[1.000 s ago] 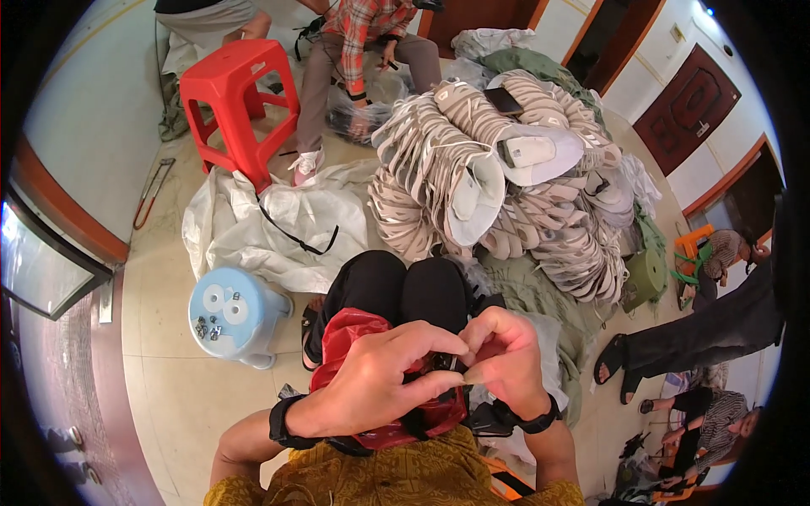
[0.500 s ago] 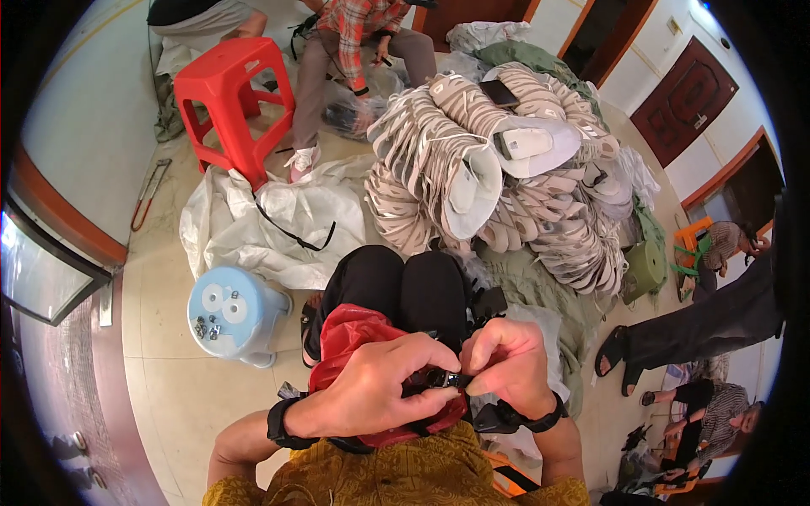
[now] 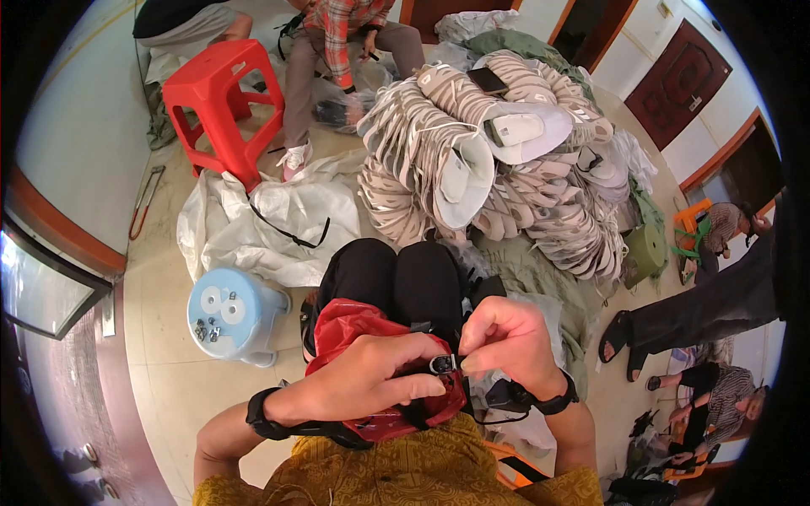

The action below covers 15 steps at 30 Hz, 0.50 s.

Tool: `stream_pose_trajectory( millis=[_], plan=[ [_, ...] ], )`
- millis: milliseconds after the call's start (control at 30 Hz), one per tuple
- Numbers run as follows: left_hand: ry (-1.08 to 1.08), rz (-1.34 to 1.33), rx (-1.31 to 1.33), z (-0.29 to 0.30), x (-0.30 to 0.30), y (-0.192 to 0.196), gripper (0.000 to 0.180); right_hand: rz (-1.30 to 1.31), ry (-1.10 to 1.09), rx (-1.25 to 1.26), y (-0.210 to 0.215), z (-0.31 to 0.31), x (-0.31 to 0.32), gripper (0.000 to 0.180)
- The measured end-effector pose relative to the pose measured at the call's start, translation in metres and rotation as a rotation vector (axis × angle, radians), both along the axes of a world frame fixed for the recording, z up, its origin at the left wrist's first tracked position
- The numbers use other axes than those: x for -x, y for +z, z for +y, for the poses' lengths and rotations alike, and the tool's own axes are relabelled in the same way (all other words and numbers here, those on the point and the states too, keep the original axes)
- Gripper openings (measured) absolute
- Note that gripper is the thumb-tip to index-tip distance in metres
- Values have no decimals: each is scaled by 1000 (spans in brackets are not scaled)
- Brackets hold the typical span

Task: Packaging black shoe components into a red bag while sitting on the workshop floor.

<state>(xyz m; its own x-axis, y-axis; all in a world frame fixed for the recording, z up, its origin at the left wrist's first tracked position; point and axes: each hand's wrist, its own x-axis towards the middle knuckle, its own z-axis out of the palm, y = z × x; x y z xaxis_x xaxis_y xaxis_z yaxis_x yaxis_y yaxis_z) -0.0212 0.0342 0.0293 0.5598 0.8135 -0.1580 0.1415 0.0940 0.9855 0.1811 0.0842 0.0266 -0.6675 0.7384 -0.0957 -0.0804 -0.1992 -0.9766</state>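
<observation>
Over my lap, my left hand (image 3: 380,375) pinches a black strap with a small silver metal buckle (image 3: 442,364) at its thumb and forefinger tips. My right hand (image 3: 513,347) is closed close beside it, thumb and forefinger pressed together on the strap's short black end, next to the buckle. Much of the strap is hidden by the fingers. A red plastic bag (image 3: 344,322) lies across my lap under the hands, with black strap pieces on it. Several metal buckles (image 3: 207,331) rest on a light blue stool (image 3: 245,295) at the left.
Ahead stands a large pile of strung beige shoe uppers (image 3: 405,160). A white woven sack (image 3: 270,215) lies on the floor, near a red stool (image 3: 224,105). People sit at the back and right; a person's dark trouser leg (image 3: 709,291) stands close at right.
My fingers have opened up slightly around the buckle, so more of it shows. My right hand has risen a little in the picture, and the whole view has shifted slightly.
</observation>
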Motion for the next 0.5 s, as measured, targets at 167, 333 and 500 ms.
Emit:
stream_pose_trajectory(
  millis=[167,333,500],
  plan=[
    [5,105,-221,1,-1,-1,23,-52,83,90,7,2,0,13],
    [-30,-17,-26,0,-2,-1,24,-114,171,140,5,1,-2,11],
    [-62,24,-170,-6,-2,-2,19,-21,174,-276,-2,-8,-4,10]
  ],
)
